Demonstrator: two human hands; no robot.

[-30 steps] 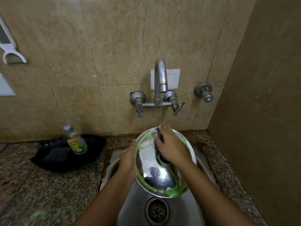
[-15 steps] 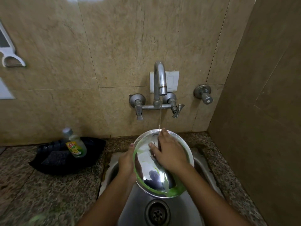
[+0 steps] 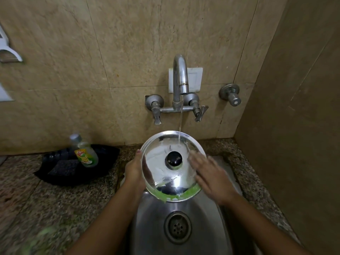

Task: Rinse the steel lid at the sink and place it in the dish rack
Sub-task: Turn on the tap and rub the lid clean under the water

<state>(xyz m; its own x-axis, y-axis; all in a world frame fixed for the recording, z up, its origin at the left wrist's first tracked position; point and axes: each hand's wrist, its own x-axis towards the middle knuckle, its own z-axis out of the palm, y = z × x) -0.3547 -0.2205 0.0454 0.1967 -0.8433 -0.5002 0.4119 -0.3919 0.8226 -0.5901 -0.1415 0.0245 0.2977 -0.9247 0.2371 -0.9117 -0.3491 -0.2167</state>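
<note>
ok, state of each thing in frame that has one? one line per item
tap: running, thin stream landing on the lid
steel lid: held tilted over the sink, knob side up, green soap left along its lower rim
left hand: grip on the lid's left edge
right hand: open, flat on the lid's right side, blurred
sink: drain unplugged
dish soap bottle: capped, leaning in the black tray

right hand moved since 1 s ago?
Yes. The right hand has slid off the black knob it covered, toward the steel lid's right edge, away from the water stream.
</note>
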